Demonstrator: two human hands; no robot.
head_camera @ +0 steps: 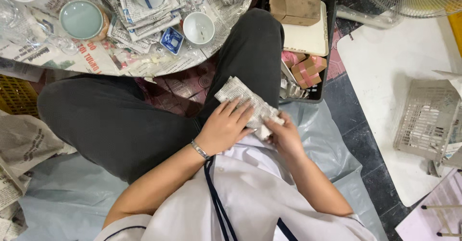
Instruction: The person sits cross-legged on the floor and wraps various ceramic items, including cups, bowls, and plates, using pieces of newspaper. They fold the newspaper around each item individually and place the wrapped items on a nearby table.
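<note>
A small bundle wrapped in newspaper rests on my right thigh. My left hand lies flat over its near side, fingers spread across the paper. At the bundle's lower right end, my right hand pinches the paper. What is inside the wrapping is hidden. I sit cross-legged in dark trousers and a white shirt, with a bracelet on my left wrist.
A newspaper-covered low table ahead holds a pale green bowl, a white cup, a small blue dish and glasses. A black crate with pink boxes stands to the right, a grey basket further right. Crumpled newspaper lies left.
</note>
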